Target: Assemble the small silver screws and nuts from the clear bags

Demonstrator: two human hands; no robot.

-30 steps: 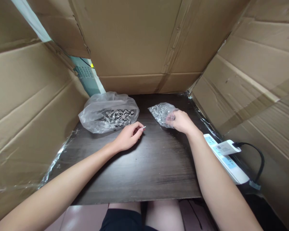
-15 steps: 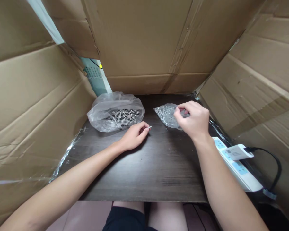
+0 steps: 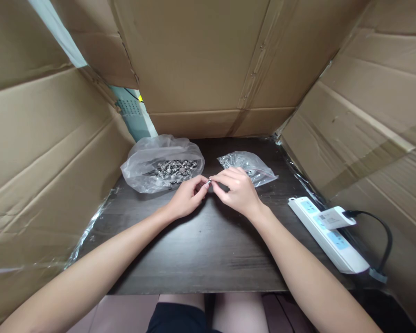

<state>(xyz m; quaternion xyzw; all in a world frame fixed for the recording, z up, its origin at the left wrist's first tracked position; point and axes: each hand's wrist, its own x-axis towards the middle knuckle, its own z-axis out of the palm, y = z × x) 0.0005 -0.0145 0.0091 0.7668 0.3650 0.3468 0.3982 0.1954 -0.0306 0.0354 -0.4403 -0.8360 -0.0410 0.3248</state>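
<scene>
Between thumb and fingers, my left hand point(image 3: 189, 195) pinches a small silver screw point(image 3: 208, 182) over the middle of the table. My right hand point(image 3: 235, 188) is closed in a pinch at the screw's tip; the tiny piece in its fingers is too small to make out. The two hands' fingertips nearly meet. Behind the left hand lies an open clear plastic bag point(image 3: 142, 172) with a heap of small metal fasteners point(image 3: 178, 170). Beyond the right hand is a flat zip bag point(image 3: 261, 172) of small silver hardware, partly hidden by that hand.
A white power strip point(image 3: 327, 240) with a plugged-in white adapter point(image 3: 334, 218) and black cable point(image 3: 384, 231) lies along the right side of the dark table point(image 3: 194, 259). Cardboard walls point(image 3: 201, 55) enclose the table on the left, back and right.
My right hand has moved left and toward me from the zip bag to the left hand's fingertips. The left hand stays almost in place, still holding the screw. The view has shifted slightly.
</scene>
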